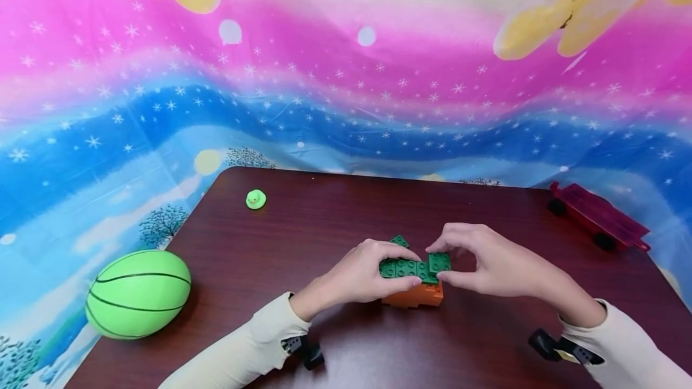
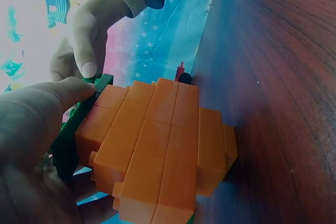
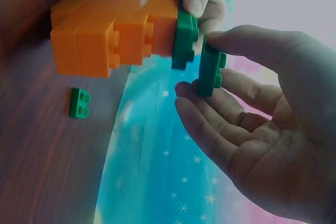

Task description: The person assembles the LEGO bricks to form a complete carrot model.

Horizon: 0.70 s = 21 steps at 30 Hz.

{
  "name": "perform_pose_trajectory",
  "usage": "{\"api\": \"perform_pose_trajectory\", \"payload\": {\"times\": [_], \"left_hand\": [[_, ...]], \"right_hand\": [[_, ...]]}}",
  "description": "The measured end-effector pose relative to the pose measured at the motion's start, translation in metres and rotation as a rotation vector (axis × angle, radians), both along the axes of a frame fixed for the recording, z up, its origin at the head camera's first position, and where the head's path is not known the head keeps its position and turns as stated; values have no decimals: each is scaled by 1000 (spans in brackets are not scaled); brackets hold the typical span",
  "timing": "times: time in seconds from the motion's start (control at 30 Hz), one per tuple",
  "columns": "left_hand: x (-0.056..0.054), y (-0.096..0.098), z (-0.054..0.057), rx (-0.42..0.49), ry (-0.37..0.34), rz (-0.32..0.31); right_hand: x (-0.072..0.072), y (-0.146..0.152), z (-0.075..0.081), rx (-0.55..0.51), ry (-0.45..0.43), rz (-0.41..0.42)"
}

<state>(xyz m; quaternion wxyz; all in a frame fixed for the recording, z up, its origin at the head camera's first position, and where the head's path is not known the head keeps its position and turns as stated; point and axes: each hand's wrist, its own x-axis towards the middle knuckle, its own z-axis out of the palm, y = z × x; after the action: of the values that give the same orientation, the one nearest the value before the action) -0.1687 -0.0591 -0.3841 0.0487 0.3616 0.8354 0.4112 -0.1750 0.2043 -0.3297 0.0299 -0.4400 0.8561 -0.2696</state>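
Observation:
Orange building bricks (image 1: 413, 296) are stacked into a stepped block on the table, with a layer of green bricks (image 1: 406, 269) along its top. My left hand (image 1: 359, 272) grips that green layer, thumb on the near side and fingers on the far side. Between the thumb and fingertips of my right hand (image 1: 494, 262) is a single green brick (image 3: 209, 70), pinched at the right end of the stack. The right wrist view shows a narrow gap between this brick and the green layer. Behind the stack lies a loose green brick (image 1: 399, 241), partly hidden by the left hand.
On the dark wooden table (image 1: 335, 209) a light green ball (image 1: 139, 294) sits at the left edge. A small green duck toy (image 1: 256, 199) stands at the back left. Toward the right edge is a dark red toy car (image 1: 600, 216). A printed cloth (image 1: 346, 107) hangs behind the table.

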Motion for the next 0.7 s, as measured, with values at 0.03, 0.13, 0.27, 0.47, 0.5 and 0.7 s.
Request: {"api": "perform_pose_trajectory", "payload": {"times": [0.03, 0.13, 0.27, 0.47, 0.5, 0.7], "left_hand": [[0, 0, 0, 1, -2, 0], [0, 0, 0, 2, -10, -2], [-1, 0, -1, 0, -15, 2], [0, 0, -2, -11, -14, 17], [0, 0, -2, -12, -13, 18], [-1, 0, -1, -16, -7, 21]], "right_hand": [[1, -1, 0, -4, -19, 9], [3, -2, -2, -12, -63, 24], [4, -4, -2, -4, -96, 27], [3, -4, -1, 7, -183, 41], [3, -4, 0, 9, -197, 43], [0, -2, 1, 28, -232, 51]]}}
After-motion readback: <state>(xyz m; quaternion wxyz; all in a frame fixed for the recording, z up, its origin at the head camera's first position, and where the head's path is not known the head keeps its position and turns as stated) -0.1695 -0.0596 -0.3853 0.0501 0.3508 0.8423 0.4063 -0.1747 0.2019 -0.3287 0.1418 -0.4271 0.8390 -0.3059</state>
